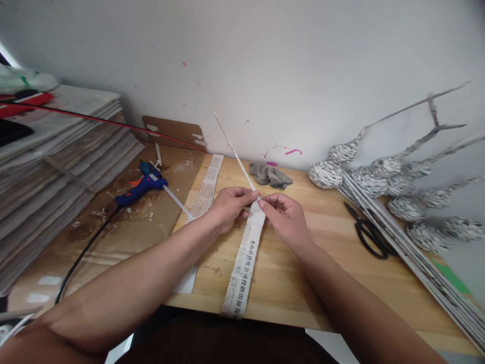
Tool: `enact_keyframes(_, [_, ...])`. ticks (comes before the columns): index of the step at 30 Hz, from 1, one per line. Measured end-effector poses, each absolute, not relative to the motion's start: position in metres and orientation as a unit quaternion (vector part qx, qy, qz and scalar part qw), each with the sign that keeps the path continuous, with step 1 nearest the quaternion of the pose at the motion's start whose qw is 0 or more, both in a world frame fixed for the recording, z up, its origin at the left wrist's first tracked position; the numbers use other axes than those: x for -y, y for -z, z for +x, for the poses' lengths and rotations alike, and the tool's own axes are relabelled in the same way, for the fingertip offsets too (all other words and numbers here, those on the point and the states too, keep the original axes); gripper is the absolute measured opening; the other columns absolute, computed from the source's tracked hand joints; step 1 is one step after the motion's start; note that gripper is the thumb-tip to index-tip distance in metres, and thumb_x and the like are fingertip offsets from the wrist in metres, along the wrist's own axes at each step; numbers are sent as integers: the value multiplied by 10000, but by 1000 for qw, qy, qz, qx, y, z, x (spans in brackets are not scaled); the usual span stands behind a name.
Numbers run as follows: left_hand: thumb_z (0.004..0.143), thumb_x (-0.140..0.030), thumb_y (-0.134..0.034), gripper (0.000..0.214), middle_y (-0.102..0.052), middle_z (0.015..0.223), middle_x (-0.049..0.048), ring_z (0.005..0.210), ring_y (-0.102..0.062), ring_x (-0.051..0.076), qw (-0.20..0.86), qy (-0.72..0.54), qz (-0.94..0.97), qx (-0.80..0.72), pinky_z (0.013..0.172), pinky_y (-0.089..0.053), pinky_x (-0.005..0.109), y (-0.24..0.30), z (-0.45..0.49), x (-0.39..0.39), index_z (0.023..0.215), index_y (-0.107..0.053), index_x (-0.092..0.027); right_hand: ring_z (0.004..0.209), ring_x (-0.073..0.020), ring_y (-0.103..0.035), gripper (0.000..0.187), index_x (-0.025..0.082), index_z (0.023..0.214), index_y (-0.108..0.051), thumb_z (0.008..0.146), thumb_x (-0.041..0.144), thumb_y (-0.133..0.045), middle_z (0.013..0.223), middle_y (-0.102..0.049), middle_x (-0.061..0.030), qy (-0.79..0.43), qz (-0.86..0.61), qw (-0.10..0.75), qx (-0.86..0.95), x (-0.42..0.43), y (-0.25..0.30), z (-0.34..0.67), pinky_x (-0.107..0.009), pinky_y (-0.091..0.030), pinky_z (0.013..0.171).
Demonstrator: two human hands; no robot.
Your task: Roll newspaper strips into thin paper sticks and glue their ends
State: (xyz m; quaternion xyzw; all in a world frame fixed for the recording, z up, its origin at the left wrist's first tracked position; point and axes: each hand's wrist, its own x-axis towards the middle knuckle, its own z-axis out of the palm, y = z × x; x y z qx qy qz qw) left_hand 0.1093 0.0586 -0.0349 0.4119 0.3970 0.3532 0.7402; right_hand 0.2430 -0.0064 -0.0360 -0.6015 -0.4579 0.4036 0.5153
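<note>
A long newspaper strip (246, 263) runs from the table's front edge up to my fingers, where its far end narrows into a thin rolled paper stick (235, 151) pointing away to the upper left. My left hand (233, 205) pinches the roll between thumb and fingers. Close beside it, my right hand (282, 215) pinches the strip's upper end with the thumb on top. Another newspaper strip (206, 194) lies flat to the left, partly hidden by my left forearm. Beyond my hands lies a crumpled grey cloth (270, 175).
A blue glue gun (142, 188) with a white glue stick rests on stained cardboard (178, 174) at left, near stacked newspapers (68, 146). At right are black scissors (367, 235), a bundle of paper sticks (401, 247) and several woven paper gourds (326, 174) along the wall.
</note>
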Motion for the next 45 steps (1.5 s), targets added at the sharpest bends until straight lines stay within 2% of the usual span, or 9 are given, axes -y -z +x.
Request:
enact_keyframes(2, [656,-281,-803,213,-627,640,16,528,-539,70,746,-352,406,-394,425,-391,170,36,110,-58,693,-668,-121,593,-143,-601,223,173,786,-638,746,385,-694,715,-682,-34,-392,-608,517,458,6,36,243,-264,-460,546])
enact_keyframes(6, [688,-166,-769,106,-662,714,35,652,-615,101,768,-351,377,-381,602,-540,219,35,111,-58,722,-689,-105,571,-137,-582,195,171,751,-634,756,361,-680,688,-673,-33,-362,-622,515,466,6,36,245,-257,-446,526])
enact_keyframes(11, [687,-96,-751,62,-677,769,58,721,-641,116,779,-337,388,-359,688,-566,228,32,108,-58,722,-704,-80,553,-132,-574,183,169,753,-640,758,350,-669,663,-666,-25,-341,-626,517,474,6,35,245,-245,-440,512])
enact_keyframes(15, [680,-94,-755,67,-655,735,46,679,-625,102,770,-340,396,-367,659,-561,216,32,107,-58,690,-693,-73,594,-140,-604,174,163,790,-653,760,333,-667,726,-694,-41,-316,-624,520,489,8,34,242,-249,-475,550])
enact_keyframes(23, [665,-207,-784,157,-610,664,20,549,-550,68,745,-345,417,-389,474,-488,167,35,109,-59,676,-677,-93,624,-153,-638,217,161,940,-691,786,311,-657,777,-717,-58,-280,-613,531,514,8,39,241,-268,-514,583])
enact_keyframes(30, [689,-195,-767,141,-602,643,17,526,-533,60,750,-332,407,-403,445,-457,152,31,109,-58,683,-674,-90,719,-173,-675,221,171,960,-736,794,295,-659,889,-741,-70,-229,-612,534,537,9,43,241,-294,-549,663])
enact_keyframes(36, [722,-107,-721,101,-598,618,8,505,-539,51,759,-331,384,-408,474,-478,150,27,109,-57,641,-663,-92,681,-163,-665,210,179,959,-740,803,289,-652,872,-742,-62,-198,-617,526,551,9,43,240,-285,-542,622])
enact_keyframes(40, [705,-121,-739,102,-600,626,13,513,-539,57,757,-337,385,-407,459,-475,148,27,109,-57,642,-664,-93,644,-143,-632,208,191,985,-739,822,261,-631,844,-725,-50,-128,-613,496,601,11,42,241,-275,-518,607])
enact_keyframes(45, [753,-133,-688,63,-594,653,25,537,-545,69,754,-335,387,-412,441,-486,145,30,108,-59,707,-682,-91,587,-115,-570,250,175,1064,-717,857,206,-581,758,-667,-31,-41,-587,444,676,13,40,243,-256,-495,604])
